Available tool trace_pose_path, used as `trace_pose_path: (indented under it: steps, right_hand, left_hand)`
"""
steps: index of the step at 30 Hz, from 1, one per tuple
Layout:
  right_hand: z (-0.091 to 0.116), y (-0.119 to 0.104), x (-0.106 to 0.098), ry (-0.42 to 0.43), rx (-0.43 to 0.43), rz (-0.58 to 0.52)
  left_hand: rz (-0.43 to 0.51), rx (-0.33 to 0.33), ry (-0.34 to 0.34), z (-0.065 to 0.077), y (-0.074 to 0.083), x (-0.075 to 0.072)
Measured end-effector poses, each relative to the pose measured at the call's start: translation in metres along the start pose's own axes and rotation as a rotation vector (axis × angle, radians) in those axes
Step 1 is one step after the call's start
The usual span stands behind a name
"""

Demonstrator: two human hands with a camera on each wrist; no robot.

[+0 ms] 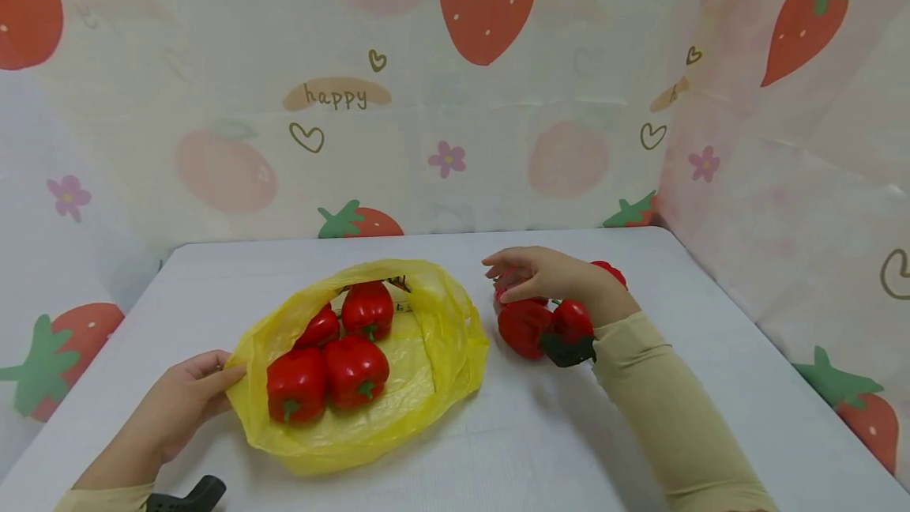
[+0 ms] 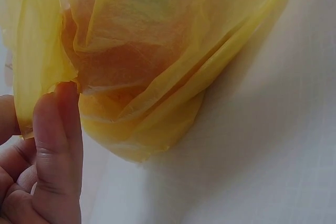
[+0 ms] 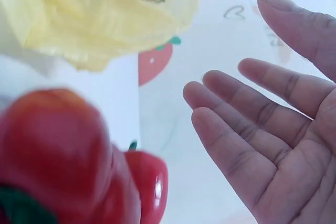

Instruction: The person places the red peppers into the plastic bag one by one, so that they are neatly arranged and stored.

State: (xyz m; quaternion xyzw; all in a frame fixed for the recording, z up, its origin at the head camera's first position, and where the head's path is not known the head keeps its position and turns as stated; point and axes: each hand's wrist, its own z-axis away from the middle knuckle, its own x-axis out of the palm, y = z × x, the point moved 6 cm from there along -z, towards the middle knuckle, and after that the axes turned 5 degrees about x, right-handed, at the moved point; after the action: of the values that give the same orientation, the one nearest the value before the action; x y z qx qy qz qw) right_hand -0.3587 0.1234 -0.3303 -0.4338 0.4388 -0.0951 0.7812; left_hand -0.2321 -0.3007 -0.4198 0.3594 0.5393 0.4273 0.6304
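Note:
A yellow plastic bag [image 1: 448,362] lies on the table with its mouth spread toward me. Several red bell peppers [image 1: 357,370] with green stems sit inside. At the bag's left edge my left hand [image 1: 186,395] pinches the rim between thumb and fingers; the left wrist view shows the yellow film [image 2: 142,129] hanging from that grip. To the right of the bag, my right hand [image 1: 543,273] is held above a group of loose red bell peppers [image 1: 522,329], its fingers extended and holding nothing. That hand and wrist partly hide the group.
The white table [image 1: 455,464] backs onto a strawberry-print cloth [image 1: 455,101], which also covers the sides. A black strap piece [image 1: 569,348] shows at my right wrist, and a black device [image 1: 188,496] at the left one.

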Motion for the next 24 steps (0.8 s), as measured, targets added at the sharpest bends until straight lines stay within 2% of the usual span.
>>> trace_pose_path:
  steps: [8,14,21,24]
  right_hand:
    - [0.012,0.021,-0.007,0.009,0.040,-0.006]
    - [0.019,0.032,-0.007,0.031,0.098,0.037]
    - [0.022,0.040,-0.004,0.037,0.102,0.082]
    - [0.023,0.042,-0.004,0.045,0.133,0.102]
  left_hand:
    - [-0.013,-0.009,0.005,0.000,-0.002,0.001]
    - [-0.013,-0.007,0.002,0.001,-0.001,0.001]
    - [0.003,-0.001,0.001,0.000,-0.001,0.001]
    - [0.006,-0.001,0.000,0.001,0.000,0.001]
